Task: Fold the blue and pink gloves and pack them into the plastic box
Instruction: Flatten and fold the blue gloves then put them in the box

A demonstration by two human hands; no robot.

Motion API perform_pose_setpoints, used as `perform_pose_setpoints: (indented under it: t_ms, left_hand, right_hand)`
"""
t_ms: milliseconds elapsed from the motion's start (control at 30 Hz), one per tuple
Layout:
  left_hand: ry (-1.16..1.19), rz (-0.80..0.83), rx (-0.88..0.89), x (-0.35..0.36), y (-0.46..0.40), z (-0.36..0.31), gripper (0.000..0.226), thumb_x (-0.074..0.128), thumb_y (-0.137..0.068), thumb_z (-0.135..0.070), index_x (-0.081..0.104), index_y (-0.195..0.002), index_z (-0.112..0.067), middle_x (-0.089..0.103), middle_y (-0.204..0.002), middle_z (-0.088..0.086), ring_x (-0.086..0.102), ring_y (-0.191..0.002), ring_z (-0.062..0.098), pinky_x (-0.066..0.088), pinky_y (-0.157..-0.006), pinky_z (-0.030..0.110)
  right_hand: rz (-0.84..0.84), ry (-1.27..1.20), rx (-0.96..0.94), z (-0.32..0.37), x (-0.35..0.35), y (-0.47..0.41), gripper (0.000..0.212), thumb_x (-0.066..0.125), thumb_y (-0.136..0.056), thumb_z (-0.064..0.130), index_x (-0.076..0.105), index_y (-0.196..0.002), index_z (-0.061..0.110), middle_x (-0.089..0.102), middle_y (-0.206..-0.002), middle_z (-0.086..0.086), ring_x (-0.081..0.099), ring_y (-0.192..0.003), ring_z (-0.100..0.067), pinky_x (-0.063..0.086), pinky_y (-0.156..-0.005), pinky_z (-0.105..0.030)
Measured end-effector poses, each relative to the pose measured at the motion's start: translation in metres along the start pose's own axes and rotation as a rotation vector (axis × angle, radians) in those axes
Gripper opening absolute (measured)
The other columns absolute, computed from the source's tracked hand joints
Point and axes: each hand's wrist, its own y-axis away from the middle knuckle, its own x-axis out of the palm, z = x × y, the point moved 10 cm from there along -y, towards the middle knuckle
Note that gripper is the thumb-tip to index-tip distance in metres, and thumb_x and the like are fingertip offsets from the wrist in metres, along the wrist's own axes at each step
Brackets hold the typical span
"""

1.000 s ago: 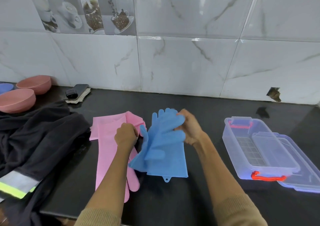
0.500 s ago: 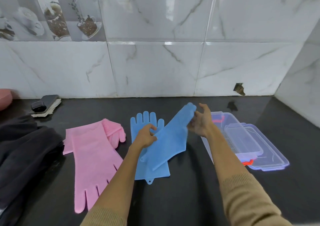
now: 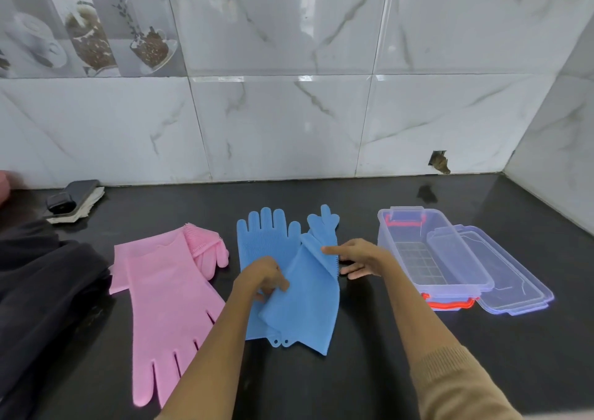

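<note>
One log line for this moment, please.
both hands on second blue glove, over first | pink gloves unfolded | plastic box open, empty

Colour rundown: the countertop (image 3: 369,371) is glossy black, the wall tiles (image 3: 289,123) are white marble with grey veins, and the tiles at top left (image 3: 86,24) carry a grey checkered print of white cups and brown coffee beans. Two blue gloves (image 3: 299,294) with a fine ribbed texture lie next to two plain pink gloves (image 3: 167,297), one with little bristles showing, plus a dark black cloth (image 3: 41,287) at the far left. The plastic box (image 3: 427,252) is clear with a bluish-purple tint and orange-red handles, its lid (image 3: 511,287) the same tint, and both sleeves (image 3: 456,390) are tan knit.
</note>
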Motion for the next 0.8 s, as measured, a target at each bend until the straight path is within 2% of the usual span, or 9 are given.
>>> perform_pose_setpoints:
  t_ms: [100, 167, 267, 300, 367, 433, 500, 633, 800]
  left_hand:
    - [-0.288, -0.283, 0.079, -0.012, 0.005, -0.024, 0.031, 0.066, -0.083, -0.035, 0.055, -0.102, -0.013, 0.062, -0.106, 0.006, 0.061, -0.101, 0.024, 0.048, -0.085, 0.034]
    - [-0.182, -0.421, 0.195, -0.011, 0.013, -0.048, 0.031, 0.057, -0.089, -0.043, 0.058, -0.1, -0.014, 0.061, -0.1, 0.004, 0.06, -0.097, 0.023, 0.047, -0.081, 0.033]
    - [0.135, -0.153, 0.252, 0.03, 0.007, -0.073, 0.047, 0.039, -0.093, -0.057, 0.05, -0.073, -0.016, 0.054, -0.075, 0.002, 0.054, -0.071, 0.016, 0.043, -0.064, 0.024]
    - [0.218, -0.068, 0.239, 0.043, 0.006, -0.078, 0.05, 0.037, -0.092, -0.06, 0.052, -0.076, -0.015, 0.056, -0.08, 0.006, 0.055, -0.072, 0.017, 0.045, -0.066, 0.025]
    - [0.215, -0.067, 0.256, 0.054, 0.003, -0.089, 0.051, 0.044, -0.089, -0.061, 0.057, -0.1, -0.013, 0.061, -0.103, 0.012, 0.061, -0.093, 0.024, 0.05, -0.081, 0.031]
    - [0.168, -0.17, 0.287, 0.054, 0.004, -0.097, 0.057, 0.058, -0.084, -0.055, 0.049, -0.121, -0.014, 0.053, -0.121, 0.01, 0.057, -0.109, 0.026, 0.047, -0.094, 0.035]
    - [0.14, -0.236, 0.315, 0.053, 0.006, -0.106, 0.067, 0.068, -0.08, -0.045, 0.037, -0.131, -0.015, 0.042, -0.128, 0.01, 0.053, -0.115, 0.027, 0.046, -0.098, 0.036]
    - [0.11, -0.333, 0.303, 0.049, 0.01, -0.115, 0.065, 0.062, -0.088, -0.02, 0.024, -0.139, -0.007, 0.042, -0.131, 0.015, 0.054, -0.115, 0.031, 0.048, -0.096, 0.037]
    - [0.245, -0.263, 0.363, 0.034, 0.006, -0.122, 0.031, 0.042, -0.09, -0.003, 0.049, -0.121, -0.005, 0.059, -0.104, 0.015, 0.058, -0.089, 0.028, 0.042, -0.07, 0.03]
  right_hand:
    - [0.006, 0.137, -0.068, 0.001, 0.008, -0.004, 0.037, 0.069, -0.082, 0.038, 0.059, -0.102, 0.008, 0.063, -0.104, -0.006, 0.066, -0.072, -0.012, 0.058, -0.064, -0.023]
    - [-0.021, 0.068, -0.087, -0.002, 0.008, -0.007, 0.026, 0.063, -0.086, 0.028, 0.06, -0.099, 0.005, 0.064, -0.102, -0.009, 0.066, -0.07, -0.014, 0.059, -0.065, -0.025]
    - [0.0, -0.157, -0.058, -0.013, 0.007, -0.004, 0.029, 0.051, -0.089, 0.019, 0.061, -0.11, 0.0, 0.069, -0.095, -0.011, 0.069, -0.074, -0.019, 0.061, -0.07, -0.032]
    - [0.031, -0.247, -0.053, -0.015, 0.009, -0.003, 0.032, 0.046, -0.09, 0.018, 0.061, -0.113, 0.001, 0.07, -0.094, -0.011, 0.07, -0.076, -0.021, 0.061, -0.071, -0.033]
    - [0.077, -0.389, -0.061, -0.017, 0.01, 0.001, 0.035, 0.036, -0.094, 0.019, 0.061, -0.115, 0.007, 0.071, -0.105, -0.011, 0.07, -0.089, -0.022, 0.06, -0.073, -0.034]
    - [0.095, -0.515, -0.088, -0.017, 0.008, 0.004, 0.036, 0.031, -0.098, 0.022, 0.062, -0.115, 0.012, 0.071, -0.11, -0.008, 0.068, -0.097, -0.021, 0.058, -0.071, -0.033]
    - [0.119, -0.6, -0.104, -0.018, 0.007, 0.005, 0.036, 0.033, -0.098, 0.023, 0.064, -0.112, 0.012, 0.072, -0.105, -0.008, 0.068, -0.091, -0.02, 0.056, -0.066, -0.031]
    - [0.145, -0.574, -0.132, -0.016, 0.008, 0.005, 0.022, 0.049, -0.094, 0.027, 0.067, -0.103, 0.018, 0.073, -0.094, -0.002, 0.067, -0.079, -0.015, 0.052, -0.064, -0.026]
    - [0.074, -0.701, -0.232, -0.013, 0.001, -0.001, 0.027, 0.06, -0.092, 0.024, 0.057, -0.118, 0.017, 0.07, -0.106, -0.002, 0.07, -0.091, -0.014, 0.057, -0.067, -0.024]
